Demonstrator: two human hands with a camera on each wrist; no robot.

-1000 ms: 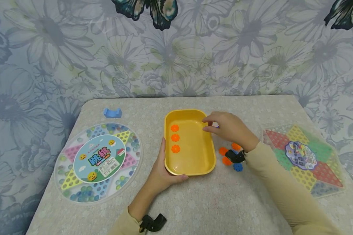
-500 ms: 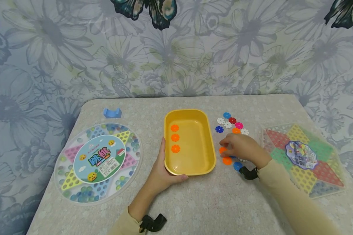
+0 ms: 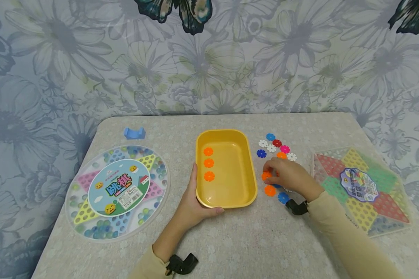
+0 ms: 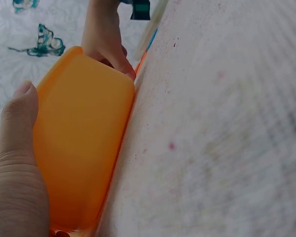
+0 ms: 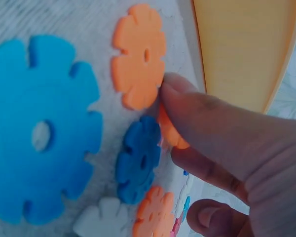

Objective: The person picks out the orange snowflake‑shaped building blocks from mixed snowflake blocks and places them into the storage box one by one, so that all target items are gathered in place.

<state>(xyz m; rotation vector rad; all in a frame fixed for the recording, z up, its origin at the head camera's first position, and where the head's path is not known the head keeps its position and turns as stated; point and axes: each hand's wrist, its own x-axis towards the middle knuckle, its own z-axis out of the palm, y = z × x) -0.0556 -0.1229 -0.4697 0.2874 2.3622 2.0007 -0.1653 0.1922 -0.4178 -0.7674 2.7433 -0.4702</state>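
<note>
A yellow tray (image 3: pixel 232 170) stands mid-table with three orange flower-shaped discs (image 3: pixel 208 163) in a column along its left side. My left hand (image 3: pixel 192 203) grips its lower left corner, thumb along the near wall and fingers up the left side; the left wrist view shows the thumb (image 4: pixel 19 123) against the tray's wall. To the right of the tray, my right hand (image 3: pixel 291 176) pinches an orange flower disc (image 5: pixel 170 129) between thumb and index finger. Close by lie another orange disc (image 5: pixel 139 57) and blue discs (image 5: pixel 138 160). The hand hides part of the pile in the head view.
More loose discs in white, red, pink and blue (image 3: pixel 270 137) lie beyond the right hand. A round marble game board (image 3: pixel 116 193) is on the left, a hexagonal one (image 3: pixel 363 190) on the right. A small blue block (image 3: pixel 134 133) sits at the back left.
My right hand has come from the tray's upper right edge to the disc pile and now pinches an orange disc there. The left hand stays on the tray.
</note>
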